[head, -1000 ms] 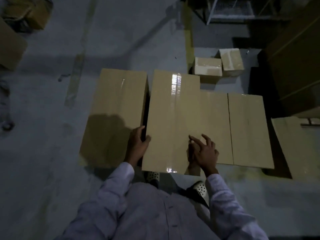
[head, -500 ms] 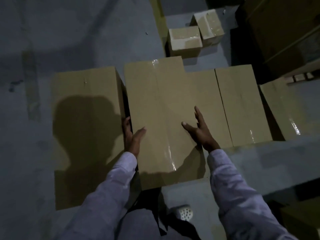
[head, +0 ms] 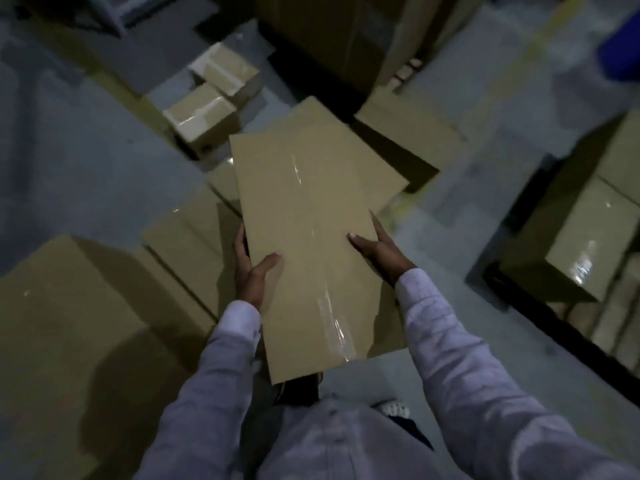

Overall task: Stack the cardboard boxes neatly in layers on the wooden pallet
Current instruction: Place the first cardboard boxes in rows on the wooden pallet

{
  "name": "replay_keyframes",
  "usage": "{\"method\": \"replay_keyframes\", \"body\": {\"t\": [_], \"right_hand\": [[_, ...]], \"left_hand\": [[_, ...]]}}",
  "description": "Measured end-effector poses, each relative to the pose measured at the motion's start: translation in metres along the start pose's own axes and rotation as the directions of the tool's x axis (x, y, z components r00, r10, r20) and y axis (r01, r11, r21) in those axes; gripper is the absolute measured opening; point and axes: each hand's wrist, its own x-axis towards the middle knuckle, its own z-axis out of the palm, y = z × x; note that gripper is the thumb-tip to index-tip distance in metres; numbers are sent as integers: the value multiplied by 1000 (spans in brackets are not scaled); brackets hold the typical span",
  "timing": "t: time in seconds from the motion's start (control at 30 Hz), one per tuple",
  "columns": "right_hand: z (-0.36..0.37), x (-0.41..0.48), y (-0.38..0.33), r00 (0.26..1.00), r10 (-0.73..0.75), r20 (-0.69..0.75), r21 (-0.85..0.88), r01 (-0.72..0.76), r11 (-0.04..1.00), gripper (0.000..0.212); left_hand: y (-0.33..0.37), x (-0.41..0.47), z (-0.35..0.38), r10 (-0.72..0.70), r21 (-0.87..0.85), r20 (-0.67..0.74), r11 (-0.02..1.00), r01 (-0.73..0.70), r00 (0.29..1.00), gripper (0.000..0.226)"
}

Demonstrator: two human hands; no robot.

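I hold a long taped cardboard box (head: 304,237) lifted in front of my chest, its top facing the camera. My left hand (head: 251,268) grips its left edge, thumb on top. On the right edge, my right hand (head: 377,251) clasps the box the same way. Below and to the left lie more cardboard boxes on the floor (head: 69,323), one large one (head: 187,237) partly hidden under the held box. At the right edge stands a stack of boxes (head: 588,237); whether a pallet lies under it is too dark to tell.
Two small boxes (head: 207,109) sit on the grey floor ahead at the upper left. Another flat box (head: 408,133) lies beyond the held one. Tall dark cartons (head: 329,32) rise at the top centre. A yellow floor line (head: 547,32) runs at the upper right.
The long box has come up off the floor row in both hands. My view has swung to the right, bringing the box stack at the right into sight.
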Motion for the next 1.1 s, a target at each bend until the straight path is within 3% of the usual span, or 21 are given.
{"method": "replay_keyframes", "body": {"t": [0.17,0.43,0.57,0.83,1.1], "right_hand": [[-138,-115,37,964,-85,-253,135,122,983,81],[-320,-293,126,808,-137,-573,350,392,851,72],[-399,-362,187,715,-71,-696,392,460,797,74],[-507,-477,278,478,55,-877,347,550,760,79],[-675,-521,325,395,68,-916,311,593,743,80]], "left_hand": [[20,-49,137,31,63,349,996,-57,937,98],[26,-202,352,23,167,720,964,-205,694,102],[2,-270,449,-39,187,802,964,-188,597,113],[-37,-402,610,-104,192,929,955,-225,354,100],[-87,-474,796,-85,134,968,971,-198,236,94]]}}
